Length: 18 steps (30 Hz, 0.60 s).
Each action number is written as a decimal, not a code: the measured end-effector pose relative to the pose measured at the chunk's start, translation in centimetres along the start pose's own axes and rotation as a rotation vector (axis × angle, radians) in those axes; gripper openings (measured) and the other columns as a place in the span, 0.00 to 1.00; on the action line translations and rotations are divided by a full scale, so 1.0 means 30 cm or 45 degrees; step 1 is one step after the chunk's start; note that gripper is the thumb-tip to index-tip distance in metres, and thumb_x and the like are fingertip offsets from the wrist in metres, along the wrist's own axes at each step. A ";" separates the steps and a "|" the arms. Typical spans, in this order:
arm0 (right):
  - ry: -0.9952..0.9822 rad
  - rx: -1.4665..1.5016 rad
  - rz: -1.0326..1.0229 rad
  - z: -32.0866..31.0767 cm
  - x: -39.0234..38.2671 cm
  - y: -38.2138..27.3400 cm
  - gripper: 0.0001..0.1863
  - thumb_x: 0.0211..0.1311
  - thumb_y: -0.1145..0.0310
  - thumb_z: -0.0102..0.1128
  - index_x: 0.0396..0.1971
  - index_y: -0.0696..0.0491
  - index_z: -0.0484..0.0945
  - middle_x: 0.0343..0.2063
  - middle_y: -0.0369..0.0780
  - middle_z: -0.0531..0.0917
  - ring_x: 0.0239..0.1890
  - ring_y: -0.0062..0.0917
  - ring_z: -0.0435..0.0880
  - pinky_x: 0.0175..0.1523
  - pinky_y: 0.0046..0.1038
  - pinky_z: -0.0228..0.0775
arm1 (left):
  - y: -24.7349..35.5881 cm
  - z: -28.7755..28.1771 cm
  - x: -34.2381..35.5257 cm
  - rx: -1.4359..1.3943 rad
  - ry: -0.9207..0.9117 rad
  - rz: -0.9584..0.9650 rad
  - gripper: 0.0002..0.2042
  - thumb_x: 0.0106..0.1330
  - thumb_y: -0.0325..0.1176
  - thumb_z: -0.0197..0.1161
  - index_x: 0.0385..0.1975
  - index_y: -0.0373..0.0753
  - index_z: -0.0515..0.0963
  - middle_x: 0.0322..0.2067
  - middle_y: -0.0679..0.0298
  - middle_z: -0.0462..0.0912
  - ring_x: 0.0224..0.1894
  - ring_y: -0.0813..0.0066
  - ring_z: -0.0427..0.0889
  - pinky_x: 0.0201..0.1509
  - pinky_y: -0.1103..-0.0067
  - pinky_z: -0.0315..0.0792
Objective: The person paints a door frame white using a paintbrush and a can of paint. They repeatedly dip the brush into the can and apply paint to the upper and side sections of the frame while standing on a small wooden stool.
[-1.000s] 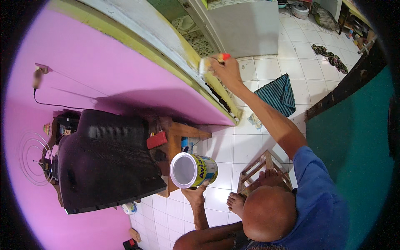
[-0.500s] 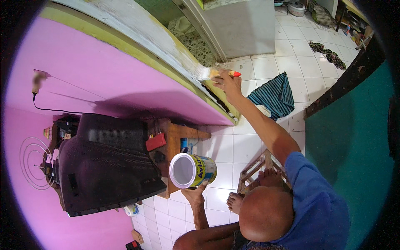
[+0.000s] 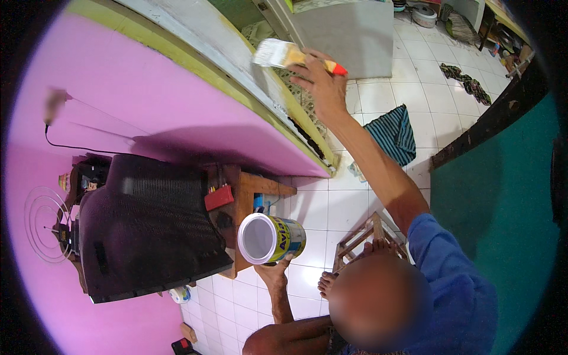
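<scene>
My right hand (image 3: 325, 89) grips a wide paintbrush (image 3: 294, 57) with a red-tipped handle. The bristles, coated in white, overlap the edge of a whitish door-frame board (image 3: 225, 56); whether they touch it I cannot tell. Lower down, my left hand (image 3: 273, 274) supports a paint can (image 3: 290, 234) from beneath, tilted so its mouth shows a pale inside. A yellow-green band (image 3: 177, 64) runs along the board beside the pink wall (image 3: 118, 71). Near the board's lower end is a dark, broken gap (image 3: 305, 135).
Beneath my feet stands a wooden slatted stool or ladder (image 3: 342, 251). To the left, a big black television (image 3: 148, 231) sits on a wooden table (image 3: 244, 204) with a red box (image 3: 219, 197). A striped cloth (image 3: 393, 136) lies on the white tiles; a teal panel (image 3: 491, 195) rises at right.
My right hand has carried the paintbrush farther up along the board, and its fingers have spread somewhat. My left hand and the can have barely shifted.
</scene>
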State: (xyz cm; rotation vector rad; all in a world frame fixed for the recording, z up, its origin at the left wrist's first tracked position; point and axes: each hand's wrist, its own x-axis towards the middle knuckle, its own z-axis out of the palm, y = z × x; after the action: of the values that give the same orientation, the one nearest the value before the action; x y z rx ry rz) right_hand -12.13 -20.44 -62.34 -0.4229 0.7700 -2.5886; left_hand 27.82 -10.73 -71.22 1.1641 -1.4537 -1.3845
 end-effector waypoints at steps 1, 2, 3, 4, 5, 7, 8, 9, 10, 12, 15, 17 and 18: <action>0.005 -0.098 -0.007 -0.044 -0.016 0.017 0.17 0.71 0.66 0.63 0.52 0.63 0.80 0.48 0.47 0.84 0.47 0.33 0.88 0.48 0.33 0.85 | -0.002 -0.002 -0.001 -0.002 -0.003 -0.004 0.42 0.43 0.25 0.85 0.62 0.29 0.70 0.53 0.52 0.81 0.54 0.62 0.83 0.62 0.67 0.80; 0.014 -0.242 -0.001 -0.093 -0.038 0.043 0.17 0.71 0.67 0.62 0.52 0.62 0.80 0.47 0.45 0.84 0.45 0.31 0.88 0.47 0.31 0.84 | 0.006 0.002 -0.005 -0.023 0.005 0.006 0.42 0.43 0.25 0.85 0.62 0.29 0.70 0.53 0.52 0.81 0.54 0.62 0.83 0.62 0.67 0.80; 0.043 -0.413 -0.009 -0.172 -0.041 0.067 0.16 0.71 0.67 0.62 0.52 0.61 0.81 0.46 0.44 0.84 0.44 0.29 0.87 0.46 0.30 0.83 | 0.012 0.028 0.012 -0.054 -0.016 -0.001 0.42 0.43 0.25 0.84 0.62 0.29 0.70 0.53 0.52 0.81 0.55 0.61 0.83 0.62 0.66 0.80; 0.051 -0.558 -0.003 -0.228 -0.058 0.101 0.15 0.72 0.67 0.61 0.52 0.60 0.81 0.45 0.43 0.84 0.42 0.27 0.87 0.45 0.28 0.82 | 0.018 0.030 0.007 -0.076 -0.008 0.008 0.42 0.42 0.25 0.84 0.62 0.29 0.70 0.54 0.52 0.80 0.55 0.61 0.83 0.63 0.66 0.80; 0.041 -0.739 0.002 -0.287 -0.066 0.135 0.16 0.71 0.66 0.62 0.53 0.59 0.81 0.44 0.43 0.85 0.41 0.26 0.86 0.43 0.28 0.81 | 0.021 0.025 0.002 -0.066 -0.007 0.004 0.42 0.42 0.25 0.84 0.62 0.29 0.70 0.54 0.52 0.80 0.55 0.61 0.83 0.63 0.66 0.80; 0.009 -1.098 0.008 -0.385 -0.063 0.201 0.18 0.69 0.64 0.63 0.55 0.55 0.82 0.42 0.43 0.87 0.37 0.25 0.86 0.40 0.28 0.78 | 0.026 0.013 -0.002 -0.051 0.002 0.001 0.43 0.41 0.24 0.84 0.62 0.29 0.70 0.54 0.51 0.80 0.55 0.60 0.83 0.63 0.65 0.80; -0.146 -1.230 -0.032 -0.417 -0.050 0.213 0.19 0.67 0.64 0.62 0.55 0.53 0.82 0.39 0.42 0.86 0.35 0.25 0.85 0.39 0.28 0.76 | 0.025 0.010 -0.005 -0.052 0.001 -0.017 0.44 0.41 0.26 0.84 0.63 0.30 0.69 0.55 0.51 0.79 0.56 0.60 0.82 0.64 0.65 0.79; -0.303 -1.359 -0.074 -0.446 -0.028 0.224 0.19 0.65 0.64 0.61 0.55 0.52 0.83 0.36 0.41 0.86 0.33 0.25 0.84 0.38 0.29 0.75 | 0.024 0.008 -0.008 -0.053 -0.002 -0.034 0.45 0.41 0.27 0.85 0.63 0.30 0.69 0.55 0.52 0.79 0.57 0.60 0.81 0.65 0.64 0.78; -0.469 -1.480 -0.111 -0.458 -0.011 0.251 0.20 0.63 0.64 0.60 0.54 0.51 0.83 0.33 0.39 0.86 0.31 0.25 0.83 0.37 0.29 0.74 | 0.020 -0.002 -0.012 -0.052 0.005 -0.054 0.46 0.41 0.28 0.86 0.64 0.31 0.68 0.56 0.52 0.78 0.58 0.60 0.81 0.66 0.64 0.77; -0.576 -1.333 0.202 -0.461 0.032 0.280 0.23 0.58 0.63 0.59 0.54 0.50 0.83 0.32 0.39 0.85 0.30 0.25 0.81 0.37 0.30 0.73 | 0.014 -0.016 -0.016 -0.037 0.014 -0.059 0.46 0.41 0.27 0.86 0.64 0.31 0.68 0.56 0.52 0.78 0.58 0.60 0.81 0.66 0.64 0.77; -0.677 -1.300 0.504 -0.491 0.127 0.347 0.30 0.55 0.63 0.58 0.61 0.50 0.80 0.28 0.36 0.83 0.28 0.23 0.75 0.35 0.28 0.69 | 0.009 -0.005 -0.006 -0.039 0.033 -0.072 0.46 0.40 0.26 0.86 0.64 0.31 0.68 0.56 0.52 0.78 0.58 0.59 0.81 0.66 0.64 0.77; -0.692 -1.242 0.639 -0.493 0.126 0.396 0.33 0.55 0.64 0.58 0.65 0.50 0.79 0.26 0.35 0.82 0.28 0.21 0.73 0.34 0.26 0.67 | 0.008 -0.010 -0.016 -0.041 0.067 -0.063 0.47 0.38 0.25 0.85 0.64 0.31 0.68 0.55 0.52 0.79 0.57 0.59 0.81 0.65 0.64 0.77; -0.673 -1.175 0.679 -0.497 0.127 0.417 0.32 0.55 0.64 0.58 0.64 0.50 0.80 0.26 0.35 0.83 0.28 0.20 0.73 0.34 0.26 0.67 | 0.004 -0.015 -0.016 -0.018 0.066 -0.064 0.46 0.38 0.24 0.85 0.64 0.31 0.68 0.55 0.52 0.79 0.57 0.59 0.81 0.65 0.65 0.77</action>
State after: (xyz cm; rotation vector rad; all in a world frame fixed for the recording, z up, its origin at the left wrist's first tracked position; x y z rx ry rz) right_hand -17.65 -25.05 -80.83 -0.9472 1.5642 -1.4128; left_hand 28.36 -10.40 -71.04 1.2264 -1.3842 -1.3865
